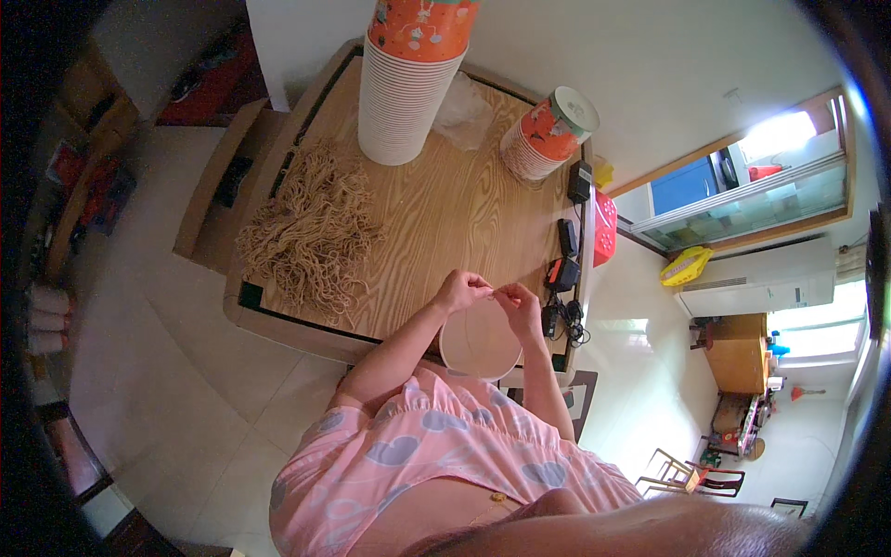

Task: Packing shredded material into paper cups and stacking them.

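A white paper bucket (480,345) is at the table's near edge, close against my body, its pale inside showing. Above its far rim my left hand (461,291) and my right hand (520,308) meet, fingertips pinched together. Whatever is between the fingers is too small to make out. To the left on the table lies a loose heap of tan twisted cords (311,227). Behind the heap rises a tall stack of nested white paper buckets (408,102), the top one orange with a printed pattern.
A shorter stack of orange patterned tubs (540,137) stands at the far right of the wooden table (445,209), near a crumpled clear plastic bag (462,113). Black adapters (561,275) and coiled cables line the right edge. Beyond that edge is a red plastic stool (604,227).
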`<action>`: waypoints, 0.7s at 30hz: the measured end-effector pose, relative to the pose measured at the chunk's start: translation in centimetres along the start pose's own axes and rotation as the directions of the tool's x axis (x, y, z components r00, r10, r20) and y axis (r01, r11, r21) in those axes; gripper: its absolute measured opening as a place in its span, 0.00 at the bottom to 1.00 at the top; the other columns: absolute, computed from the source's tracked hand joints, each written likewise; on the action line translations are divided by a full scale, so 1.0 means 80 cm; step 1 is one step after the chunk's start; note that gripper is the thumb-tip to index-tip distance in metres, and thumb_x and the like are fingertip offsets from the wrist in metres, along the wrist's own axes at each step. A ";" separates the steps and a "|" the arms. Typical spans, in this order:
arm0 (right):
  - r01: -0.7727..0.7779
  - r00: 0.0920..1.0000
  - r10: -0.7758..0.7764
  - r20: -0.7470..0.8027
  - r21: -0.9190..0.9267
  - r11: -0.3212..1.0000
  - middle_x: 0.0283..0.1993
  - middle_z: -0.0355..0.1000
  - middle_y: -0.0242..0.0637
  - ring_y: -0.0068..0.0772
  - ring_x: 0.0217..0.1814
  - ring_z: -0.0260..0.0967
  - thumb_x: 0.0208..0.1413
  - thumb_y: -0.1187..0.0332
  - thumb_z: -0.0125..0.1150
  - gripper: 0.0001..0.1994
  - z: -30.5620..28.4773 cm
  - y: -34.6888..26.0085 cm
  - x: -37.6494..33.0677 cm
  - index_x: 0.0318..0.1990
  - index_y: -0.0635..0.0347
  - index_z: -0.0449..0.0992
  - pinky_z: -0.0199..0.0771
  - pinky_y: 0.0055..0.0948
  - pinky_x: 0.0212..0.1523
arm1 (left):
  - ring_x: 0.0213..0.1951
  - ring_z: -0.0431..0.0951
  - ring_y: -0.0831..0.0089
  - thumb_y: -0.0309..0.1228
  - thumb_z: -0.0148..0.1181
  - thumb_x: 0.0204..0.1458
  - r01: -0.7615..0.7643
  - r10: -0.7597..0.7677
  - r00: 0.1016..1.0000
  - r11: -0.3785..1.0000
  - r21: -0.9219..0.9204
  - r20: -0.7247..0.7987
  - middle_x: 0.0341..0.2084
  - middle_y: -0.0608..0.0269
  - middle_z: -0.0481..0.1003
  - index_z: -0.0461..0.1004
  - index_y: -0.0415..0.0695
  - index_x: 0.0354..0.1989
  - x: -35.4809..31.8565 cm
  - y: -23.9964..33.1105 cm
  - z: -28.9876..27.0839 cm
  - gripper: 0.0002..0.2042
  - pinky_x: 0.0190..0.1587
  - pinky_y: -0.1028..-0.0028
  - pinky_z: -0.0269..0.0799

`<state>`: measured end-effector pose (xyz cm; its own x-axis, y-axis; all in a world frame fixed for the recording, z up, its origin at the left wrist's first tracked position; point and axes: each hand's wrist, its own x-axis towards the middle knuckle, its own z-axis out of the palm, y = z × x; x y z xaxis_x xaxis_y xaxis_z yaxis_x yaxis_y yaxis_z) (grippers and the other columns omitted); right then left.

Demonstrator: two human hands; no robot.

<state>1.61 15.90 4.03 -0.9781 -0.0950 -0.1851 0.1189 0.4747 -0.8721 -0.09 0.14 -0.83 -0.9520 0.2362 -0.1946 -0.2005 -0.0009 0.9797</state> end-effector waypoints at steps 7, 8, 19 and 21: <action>0.125 0.992 -0.126 -0.024 -0.040 0.991 0.28 0.70 0.29 0.17 0.31 0.64 0.46 0.76 0.57 0.03 -0.001 0.005 0.000 0.29 0.63 0.71 0.64 0.18 0.34 | 0.24 0.73 0.80 0.28 0.60 0.41 0.027 -0.023 0.999 0.991 -0.128 0.029 0.21 0.64 0.76 0.76 0.39 0.26 0.003 -0.007 0.000 0.05 0.30 0.80 0.68; 0.146 0.989 -0.147 -0.026 -0.020 0.989 0.28 0.70 0.29 0.17 0.32 0.64 0.45 0.77 0.56 0.03 0.000 0.006 0.000 0.29 0.63 0.71 0.64 0.18 0.35 | 0.24 0.73 0.80 0.28 0.60 0.41 0.029 -0.026 0.999 0.992 -0.119 0.026 0.21 0.63 0.76 0.76 0.39 0.26 0.003 -0.006 0.001 0.06 0.30 0.80 0.68; 0.177 0.984 -0.177 -0.014 -0.030 0.984 0.28 0.70 0.31 0.19 0.33 0.66 0.45 0.80 0.55 0.03 0.003 0.003 0.001 0.29 0.64 0.70 0.66 0.18 0.37 | 0.24 0.73 0.80 0.28 0.60 0.41 0.028 -0.029 0.999 0.999 -0.046 -0.015 0.21 0.63 0.76 0.76 0.39 0.26 0.005 -0.007 0.004 0.06 0.30 0.79 0.69; 0.156 0.988 -0.157 -0.012 -0.044 0.987 0.28 0.70 0.32 0.19 0.33 0.66 0.44 0.80 0.55 0.04 0.003 0.001 0.001 0.29 0.64 0.70 0.66 0.18 0.37 | 0.24 0.73 0.80 0.29 0.60 0.41 0.036 -0.036 0.999 0.999 -0.031 -0.019 0.21 0.63 0.76 0.76 0.39 0.26 0.006 -0.009 0.004 0.06 0.30 0.79 0.69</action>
<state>1.61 15.72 3.83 -0.9866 -0.1582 -0.0406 -0.0431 0.4919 -0.8696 -0.31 0.57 -1.63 -0.9482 0.2180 -0.2310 -0.2415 -0.0224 0.9702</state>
